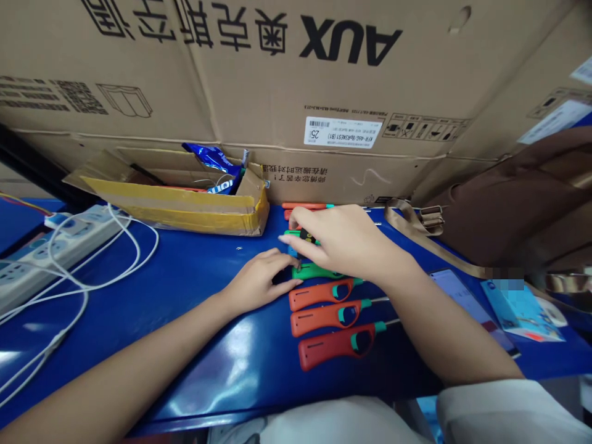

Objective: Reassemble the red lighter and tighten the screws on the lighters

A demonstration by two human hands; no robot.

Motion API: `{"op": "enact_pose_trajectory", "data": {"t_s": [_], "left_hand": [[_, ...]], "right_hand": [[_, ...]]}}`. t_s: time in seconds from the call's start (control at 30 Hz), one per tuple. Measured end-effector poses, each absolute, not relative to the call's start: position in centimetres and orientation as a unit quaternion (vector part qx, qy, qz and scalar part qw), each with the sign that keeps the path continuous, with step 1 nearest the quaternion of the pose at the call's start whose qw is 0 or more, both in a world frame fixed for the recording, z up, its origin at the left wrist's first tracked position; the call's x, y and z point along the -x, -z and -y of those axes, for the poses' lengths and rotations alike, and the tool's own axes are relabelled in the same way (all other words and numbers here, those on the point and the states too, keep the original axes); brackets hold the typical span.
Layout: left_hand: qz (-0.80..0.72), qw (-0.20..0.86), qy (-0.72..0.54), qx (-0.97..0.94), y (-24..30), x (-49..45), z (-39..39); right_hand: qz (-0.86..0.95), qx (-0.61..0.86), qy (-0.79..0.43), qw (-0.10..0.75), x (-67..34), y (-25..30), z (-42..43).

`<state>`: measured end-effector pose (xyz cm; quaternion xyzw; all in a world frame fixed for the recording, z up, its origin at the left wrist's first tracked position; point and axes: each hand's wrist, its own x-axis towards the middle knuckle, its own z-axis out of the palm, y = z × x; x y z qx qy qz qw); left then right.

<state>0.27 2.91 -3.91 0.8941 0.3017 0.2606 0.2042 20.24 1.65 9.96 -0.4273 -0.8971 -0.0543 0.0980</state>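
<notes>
A row of long-necked gas lighters lies across the blue table, handles to the left. My left hand (259, 280) has its thumb and index finger closed around the handle end of a green lighter (317, 271). Above it my right hand (345, 237) curls over the upper lighters, thumb and index finger closed about a small black piece with yellow print (307, 237). That hand covers much of the lighters beneath. Nearer me lie an orange lighter (314, 296), a second orange lighter (317, 319) and a red lighter (330, 348). Another orange lighter (303, 206) is at the back.
A low cardboard tray (185, 213) with yellow tape holds a blue packet (213, 157). Left of it are a power strip (60, 246) and white cables (86, 293). A large carton (259, 80) stands behind. At right lie a phone (462, 302), a blue packet (518, 308) and a brown bag (499, 197).
</notes>
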Motion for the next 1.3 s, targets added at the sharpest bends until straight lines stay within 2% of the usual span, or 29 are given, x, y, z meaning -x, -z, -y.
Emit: {"op": "enact_pose_trajectory", "data": {"t_s": [0.13, 0.3, 0.77, 1.17, 1.3], "left_hand": [[-0.300, 0.190, -0.263, -0.897, 3.95, -0.31, -2.87], [-0.303, 0.198, -0.265, -0.894, 3.64, -0.44, -2.79], [-0.305, 0.186, -0.252, -0.899, 3.51, -0.52, -2.65], [-0.302, 0.198, -0.261, -0.895, 3.25, -0.59, -2.65], [-0.310, 0.199, -0.261, -0.892, 3.15, -0.62, -2.61]], "right_hand": [[0.900, 0.424, 0.025, 0.101, -20.31, -10.15, -1.55], [0.882, 0.457, 0.063, 0.096, -20.44, -10.34, -1.52], [0.889, 0.444, 0.037, 0.106, -20.74, -10.21, -1.64], [0.871, 0.482, 0.058, 0.077, -20.91, -10.25, -1.78], [0.884, 0.455, 0.035, 0.100, -21.06, -10.23, -1.80]]}}
